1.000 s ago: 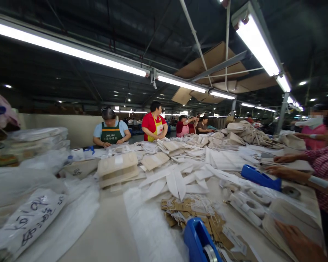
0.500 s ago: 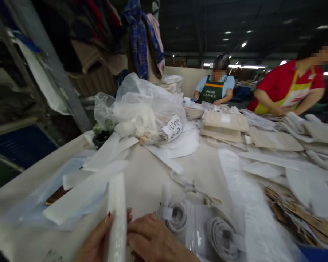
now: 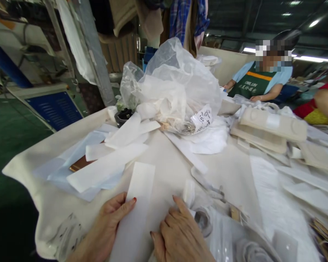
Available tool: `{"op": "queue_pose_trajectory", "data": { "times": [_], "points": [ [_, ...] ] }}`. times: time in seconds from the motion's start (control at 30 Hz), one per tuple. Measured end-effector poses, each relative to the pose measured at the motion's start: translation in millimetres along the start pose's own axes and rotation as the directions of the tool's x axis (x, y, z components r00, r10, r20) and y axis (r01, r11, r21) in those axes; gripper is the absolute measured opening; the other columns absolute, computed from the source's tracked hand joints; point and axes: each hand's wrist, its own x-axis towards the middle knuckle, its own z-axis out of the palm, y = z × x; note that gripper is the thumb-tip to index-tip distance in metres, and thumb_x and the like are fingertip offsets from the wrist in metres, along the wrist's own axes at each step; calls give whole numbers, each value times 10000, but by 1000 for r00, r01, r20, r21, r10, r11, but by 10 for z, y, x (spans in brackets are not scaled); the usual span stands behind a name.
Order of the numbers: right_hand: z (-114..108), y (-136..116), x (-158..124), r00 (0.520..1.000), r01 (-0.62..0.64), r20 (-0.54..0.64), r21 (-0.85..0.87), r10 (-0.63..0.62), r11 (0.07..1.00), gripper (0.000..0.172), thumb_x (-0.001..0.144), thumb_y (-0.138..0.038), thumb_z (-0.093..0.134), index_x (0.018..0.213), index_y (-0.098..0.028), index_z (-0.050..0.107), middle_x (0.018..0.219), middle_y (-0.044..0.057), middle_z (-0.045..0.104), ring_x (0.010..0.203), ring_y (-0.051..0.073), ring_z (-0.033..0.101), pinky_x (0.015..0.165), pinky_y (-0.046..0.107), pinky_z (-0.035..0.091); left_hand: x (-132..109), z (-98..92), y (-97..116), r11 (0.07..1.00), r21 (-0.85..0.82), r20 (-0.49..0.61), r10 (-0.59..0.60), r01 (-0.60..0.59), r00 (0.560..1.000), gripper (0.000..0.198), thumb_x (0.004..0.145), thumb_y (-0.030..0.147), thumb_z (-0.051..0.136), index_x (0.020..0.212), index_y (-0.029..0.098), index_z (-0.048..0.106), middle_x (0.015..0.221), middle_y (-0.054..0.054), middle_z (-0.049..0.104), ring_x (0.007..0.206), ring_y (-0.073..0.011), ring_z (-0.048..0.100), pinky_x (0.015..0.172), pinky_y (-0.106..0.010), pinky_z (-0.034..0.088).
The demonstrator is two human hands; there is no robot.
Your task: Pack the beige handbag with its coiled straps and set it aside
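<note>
My left hand (image 3: 110, 220) grips a flat white strip (image 3: 140, 189) along its left edge, thumb on top. The strip's lower end runs out of view at the bottom. To the right of it, my right hand (image 3: 180, 233) is apart from the strip, index finger stretched forward and thumb spread. Its fingertips are close to a small white roll (image 3: 189, 193) and a coiled grey-white band (image 3: 203, 220) in clear plastic. A second coil (image 3: 251, 251) lies at the bottom right, partly blurred.
More white strips (image 3: 106, 165) lie at left over pale blue sheets and a brown object (image 3: 83, 163). Beyond stand a black container (image 3: 123, 117) and a big clear plastic bag (image 3: 177, 83). Beige folded pieces (image 3: 273, 123) are stacked at right. A co-worker in a green apron (image 3: 253, 82) works across the table.
The view has swung left, so things sit further right. The strip, edge-on before, now shows its broad face. My right hand has moved away from the strip, index finger extended.
</note>
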Motion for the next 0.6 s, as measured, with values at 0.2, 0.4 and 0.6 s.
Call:
{"op": "queue_pose_trajectory", "data": {
  "times": [0.2, 0.4, 0.6],
  "points": [
    [40, 5, 2, 999, -3, -35, 32, 4, 999, 253, 730, -133, 417, 538, -180, 574, 495, 18, 484, 550, 180, 524, 990, 419, 423, 80, 29, 1, 1000, -3, 22, -22, 22, 1000, 395, 608, 391, 801, 892, 165, 646, 698, -21, 688, 574, -182, 619, 558, -287, 512],
    [64, 21, -48, 997, -33, -67, 33, 35, 999, 321, 849, -216, 409, 581, -186, 584, 574, 36, 556, 616, 191, 552, 865, 398, 434, 105, 57, -4, 999, 39, 0, -37, 37, 999, 380, 578, 445, 798, 764, 166, 618, 633, -2, 642, 530, -154, 573, 528, -268, 492],
    [-22, 142, -38, 993, 76, 96, -15, -75, 997, 507, 966, -334, 324, 520, -210, 531, 506, -5, 507, 558, 150, 496, 741, 333, 379, 139, -11, -75, 996, 79, -18, -28, 29, 999, 391, 594, 488, 776, 732, 166, 604, 613, -3, 622, 522, -147, 560, 485, -232, 448]
  ]
}}
